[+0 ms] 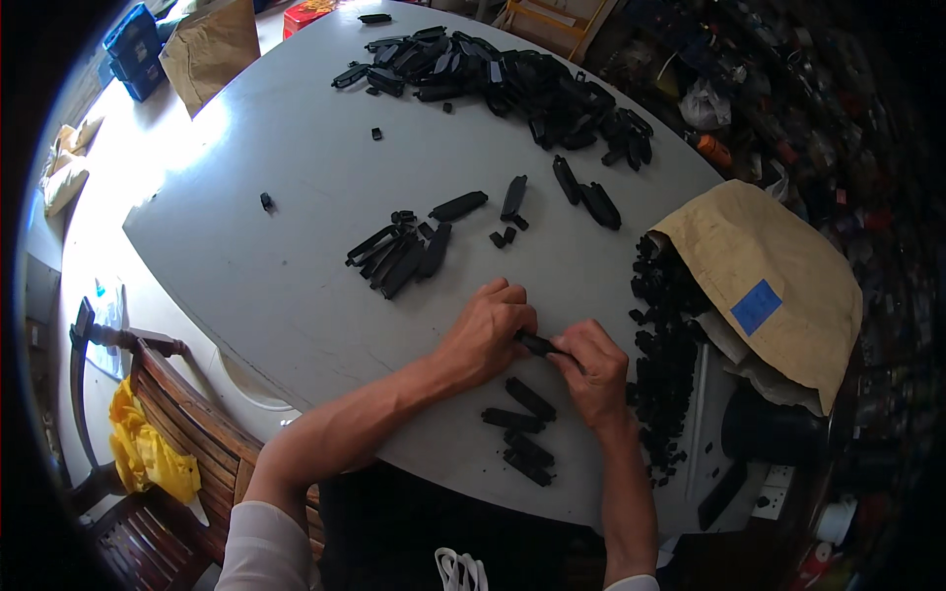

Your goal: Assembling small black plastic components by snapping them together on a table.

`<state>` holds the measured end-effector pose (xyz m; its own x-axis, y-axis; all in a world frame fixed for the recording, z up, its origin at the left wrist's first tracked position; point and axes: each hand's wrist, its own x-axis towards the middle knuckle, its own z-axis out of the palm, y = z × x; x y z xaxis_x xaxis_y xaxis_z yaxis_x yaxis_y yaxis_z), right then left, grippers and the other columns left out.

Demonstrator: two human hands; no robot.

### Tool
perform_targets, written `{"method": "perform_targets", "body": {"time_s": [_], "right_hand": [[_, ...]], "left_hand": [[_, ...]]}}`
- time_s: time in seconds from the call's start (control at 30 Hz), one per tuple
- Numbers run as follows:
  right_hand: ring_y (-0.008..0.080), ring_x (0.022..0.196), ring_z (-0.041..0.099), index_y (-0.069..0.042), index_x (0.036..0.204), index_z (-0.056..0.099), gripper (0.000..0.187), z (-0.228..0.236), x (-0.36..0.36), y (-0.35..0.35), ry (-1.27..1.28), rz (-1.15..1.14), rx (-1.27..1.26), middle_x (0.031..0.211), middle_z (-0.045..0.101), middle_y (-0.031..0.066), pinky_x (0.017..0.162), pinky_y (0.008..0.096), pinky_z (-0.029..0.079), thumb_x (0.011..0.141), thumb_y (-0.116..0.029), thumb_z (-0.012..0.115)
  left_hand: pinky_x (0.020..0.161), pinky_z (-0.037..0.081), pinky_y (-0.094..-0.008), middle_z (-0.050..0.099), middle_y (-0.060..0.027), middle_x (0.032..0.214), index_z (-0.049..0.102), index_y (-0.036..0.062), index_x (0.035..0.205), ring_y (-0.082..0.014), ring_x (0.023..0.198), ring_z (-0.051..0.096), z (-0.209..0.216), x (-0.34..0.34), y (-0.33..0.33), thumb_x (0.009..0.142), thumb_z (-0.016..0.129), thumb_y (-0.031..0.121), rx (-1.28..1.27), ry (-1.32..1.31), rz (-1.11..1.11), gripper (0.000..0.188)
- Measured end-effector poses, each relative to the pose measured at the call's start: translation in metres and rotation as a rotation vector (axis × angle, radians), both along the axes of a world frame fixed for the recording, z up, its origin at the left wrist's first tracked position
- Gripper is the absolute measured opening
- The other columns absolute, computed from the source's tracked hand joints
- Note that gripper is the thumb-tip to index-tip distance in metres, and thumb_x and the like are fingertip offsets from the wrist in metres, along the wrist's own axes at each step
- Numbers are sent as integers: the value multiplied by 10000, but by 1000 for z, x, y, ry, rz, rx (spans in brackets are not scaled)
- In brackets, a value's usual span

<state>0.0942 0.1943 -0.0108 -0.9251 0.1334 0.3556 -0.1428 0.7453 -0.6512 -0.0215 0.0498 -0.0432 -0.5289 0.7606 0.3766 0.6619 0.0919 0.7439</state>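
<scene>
Hands meet over the near edge of the grey table (pixel 266 286): I see my left hand (pixel 488 335) curled narrow, fingers bent down onto one end of a small black plastic piece (pixel 537 344), while my right hand (pixel 594 369) pinches its other end between thumb and fingers. The piece lies between the two hands, just above the tabletop, mostly hidden by the fingers.

Just below the hands, near the table's edge, four or five similar black strips (pixel 520 431) lie loosely together. Further out, in the middle of the table, I see a small fan of longer black parts (pixel 397 256) with a few tiny black bits beside them, and at the far side a large heap of black parts (pixel 512 84).

To my right a brown paper sack (pixel 778 286) with a blue square label lies on its side, mouth toward me, and small black pieces (pixel 660 335) spill from it down along the table edge. A second brown paper bag (pixel 209 49) stands at the far left, its contents not visible from here; blue boxes (pixel 135 49) sit just beside it. A wooden chair (pixel 168 414) with a yellow cloth (pixel 148 448) stands at my left.
</scene>
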Motion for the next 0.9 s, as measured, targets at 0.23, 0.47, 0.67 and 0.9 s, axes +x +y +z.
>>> {"method": "perform_targets", "body": {"time_s": [0.23, 0.47, 0.67, 0.9], "right_hand": [[273, 676, 566, 14, 769, 550, 139, 14, -3, -3, -101, 62, 330, 764, 508, 108, 580, 363, 460, 698, 71, 656], [343, 707, 557, 9, 764, 489, 134, 12, -5, -2, -263, -9, 187, 768, 488, 150, 593, 412, 439, 750, 38, 619], [343, 778, 570, -22, 833, 532, 58, 10, -2, -12, -295, -13, 241, 809, 513, 146, 645, 425, 472, 787, -5, 562], [293, 826, 572, -56, 880, 590, 114, 5, 8, -17, -231, -150, 324, 848, 517, 123, 641, 403, 485, 786, -17, 539]], "left_hand": [[724, 407, -355, 526, -69, 778, 620, 51, 739, -270, 806, 483, 1, 2, 1, 525, 756, 19, -10, -19, -6, 256], [707, 412, -363, 526, -71, 784, 621, 54, 738, -270, 792, 488, 2, 7, 1, 510, 763, 18, 2, -11, -81, 271], [675, 408, -359, 520, -77, 747, 596, 36, 717, -276, 777, 488, 5, 5, 1, 501, 752, 31, -19, -34, -115, 267], [679, 411, -361, 525, -80, 759, 610, 30, 742, -287, 782, 491, 7, 8, 6, 505, 763, 52, -57, -30, -72, 283]]}}
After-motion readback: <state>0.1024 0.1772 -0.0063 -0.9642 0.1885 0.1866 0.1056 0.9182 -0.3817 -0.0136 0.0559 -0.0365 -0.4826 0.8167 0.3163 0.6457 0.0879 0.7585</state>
